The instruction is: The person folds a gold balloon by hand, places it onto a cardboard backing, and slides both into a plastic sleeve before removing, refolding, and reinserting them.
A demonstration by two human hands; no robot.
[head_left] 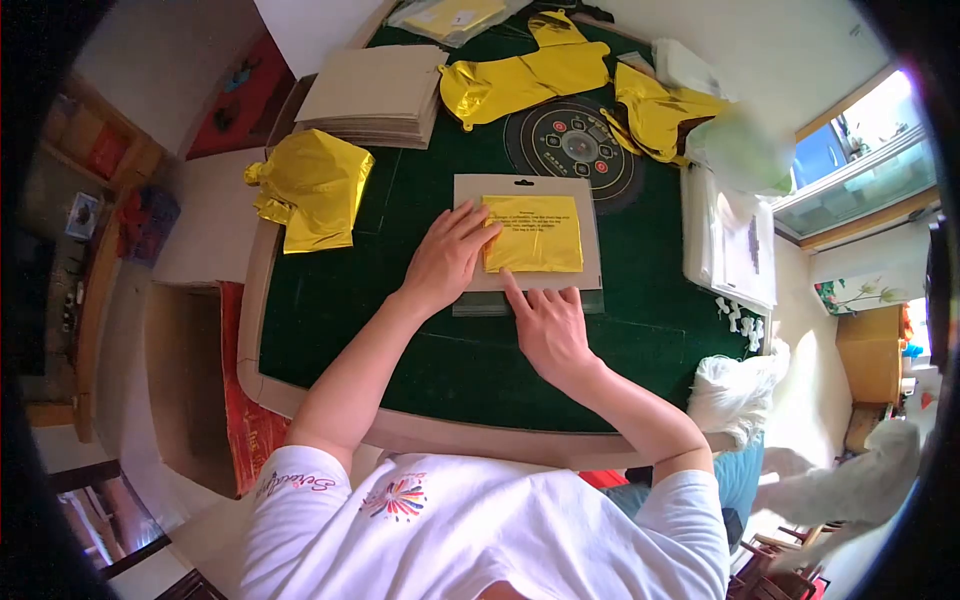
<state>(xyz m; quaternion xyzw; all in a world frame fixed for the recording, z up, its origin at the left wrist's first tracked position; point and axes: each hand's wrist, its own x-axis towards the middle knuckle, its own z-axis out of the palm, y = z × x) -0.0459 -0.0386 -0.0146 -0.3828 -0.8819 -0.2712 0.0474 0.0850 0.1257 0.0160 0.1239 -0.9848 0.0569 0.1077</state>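
Note:
A folded gold foil sheet (pixel 540 240) with small printed text lies on a grey-beige card (pixel 470 190) that has a hanging slot at its top. Below the card's lower edge shows a clear plastic strip (pixel 480 308). My left hand (pixel 445 255) rests flat over the card's left side, fingertips at the foil's left edge. With its index finger stretched out, my right hand (pixel 552 325) touches the foil's lower left edge. The other fingers of that hand are loosely bent, and nothing is held in them.
Crumpled gold foil (pixel 318 185) lies on the left, a stack of cards (pixel 370 95) behind it. More gold foil pieces (pixel 530 80) lie at the back near a round black table centre (pixel 570 150). Plastic bags (pixel 710 240) and a white yarn bundle (pixel 735 395) sit on the right.

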